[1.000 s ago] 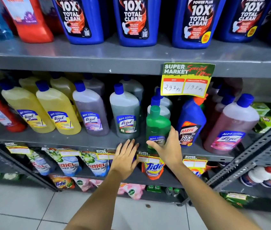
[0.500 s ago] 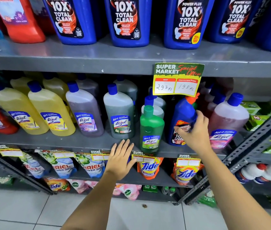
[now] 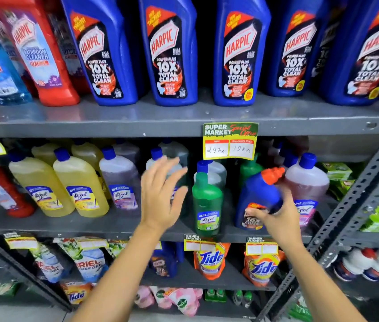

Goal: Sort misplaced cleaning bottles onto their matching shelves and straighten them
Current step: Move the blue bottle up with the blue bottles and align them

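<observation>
My right hand [image 3: 276,219] grips a small blue Harpic bottle [image 3: 259,194] with an orange cap, tilted to the right, on the middle shelf [image 3: 91,225] among Lizol bottles. Just left of it a green Lizol bottle [image 3: 207,203] stands upright at the shelf's front. My left hand [image 3: 160,194] is raised with fingers spread in front of a grey Lizol bottle [image 3: 158,159], holding nothing. Large blue Harpic bottles [image 3: 172,52] line the top shelf [image 3: 183,117].
Yellow Lizol bottles [image 3: 79,187], a purple one [image 3: 121,182] and a pink one [image 3: 307,180] fill the middle shelf. A price tag [image 3: 230,141] hangs from the top shelf edge. Tide pouches [image 3: 210,260] and Ariel pouches [image 3: 88,263] sit below. A slotted metal upright [image 3: 358,205] stands at the right.
My right hand left the green bottle, took hold of the small blue Harpic bottle and tilted it. My left hand rose from the shelf edge. The view moved upward.
</observation>
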### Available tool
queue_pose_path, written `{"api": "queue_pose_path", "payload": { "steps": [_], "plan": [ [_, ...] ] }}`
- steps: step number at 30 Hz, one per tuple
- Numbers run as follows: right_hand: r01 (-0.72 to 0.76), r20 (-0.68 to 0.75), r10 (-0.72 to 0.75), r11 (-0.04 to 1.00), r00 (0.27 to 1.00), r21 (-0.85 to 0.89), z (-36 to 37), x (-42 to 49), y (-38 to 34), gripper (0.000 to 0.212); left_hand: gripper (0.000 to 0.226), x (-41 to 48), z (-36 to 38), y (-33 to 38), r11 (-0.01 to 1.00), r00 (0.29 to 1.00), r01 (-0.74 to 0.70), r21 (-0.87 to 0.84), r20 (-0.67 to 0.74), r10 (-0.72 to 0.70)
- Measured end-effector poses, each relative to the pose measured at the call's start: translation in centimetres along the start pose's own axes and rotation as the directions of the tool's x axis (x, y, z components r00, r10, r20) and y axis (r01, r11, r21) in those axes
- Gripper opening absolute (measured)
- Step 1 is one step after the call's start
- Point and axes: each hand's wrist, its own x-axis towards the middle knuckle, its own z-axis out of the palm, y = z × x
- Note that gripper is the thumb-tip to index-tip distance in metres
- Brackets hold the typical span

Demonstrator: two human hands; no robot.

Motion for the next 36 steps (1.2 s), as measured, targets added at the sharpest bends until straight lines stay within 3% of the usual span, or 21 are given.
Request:
{"api": "queue_pose_path", "payload": {
  "steps": [3, 8, 11, 16, 20, 23, 27, 32, 34, 36],
  "plan": [
    [0.103, -0.004, -0.103, 0.995, 0.995, 0.004, -2.4, -1.0, -2.6, 0.077, 0.046, 8.6, -1.9, 1.3, 0.976, 0.984, -0.142, 0.167, -0.084, 0.157],
    [0.274, 0.078, -0.270, 0.961, 0.960, -0.047, -8.4, -2.0, -8.8, 0.093, 0.053, 13.9, -0.6, -1.0, 0.903, 0.985, -0.145, 0.404, 0.144, 0.094],
    [0.360, 0.083, -0.359, 0.933, 0.930, 0.001, -12.0, -1.9, -13.1, 0.085, 0.051, 13.7, 0.4, -2.0, 0.882, 0.981, -0.193, 0.430, 0.079, 0.176],
    [0.459, -0.056, -0.460, 0.857, 0.886, 0.234, -16.3, 0.3, -19.8, 0.081, 0.052, 13.7, 1.0, -1.9, 0.877, 0.974, -0.159, 0.453, -0.074, 0.215],
    [0.518, -0.215, -0.473, 0.813, 0.854, 0.267, -17.2, 4.4, -23.4, 0.074, 0.050, 13.7, 1.3, -2.4, 0.877, 0.963, -0.182, 0.445, -0.099, 0.251],
    [0.508, -0.275, -0.451, 0.840, 0.849, 0.190, -16.4, 8.0, -24.2, 0.072, 0.046, 13.7, 1.4, -2.6, 0.873, 0.957, -0.187, 0.451, -0.118, 0.265],
    [0.435, -0.268, -0.409, 0.900, 0.872, 0.042, -14.9, 11.6, -23.2, 0.070, 0.043, 13.6, 1.6, -2.7, 0.871, 0.959, -0.164, 0.464, -0.132, 0.251],
    [0.411, -0.243, -0.435, 0.900, 0.867, -0.144, -14.0, 12.4, -23.3, 0.063, 0.046, 13.6, 1.9, -2.7, 0.865, 0.956, -0.141, 0.481, -0.161, 0.245],
    [0.377, -0.227, -0.407, 0.912, 0.885, -0.162, -13.5, 12.5, -22.7, 0.075, 0.046, 13.5, 1.9, -2.8, 0.861, 0.952, -0.145, 0.488, -0.169, 0.256],
    [0.288, -0.192, -0.321, 0.941, 0.928, -0.179, -12.7, 12.0, -21.6, 0.103, 0.045, 13.5, 1.9, -2.7, 0.857, 0.948, -0.147, 0.493, -0.177, 0.265]
  ]
}}
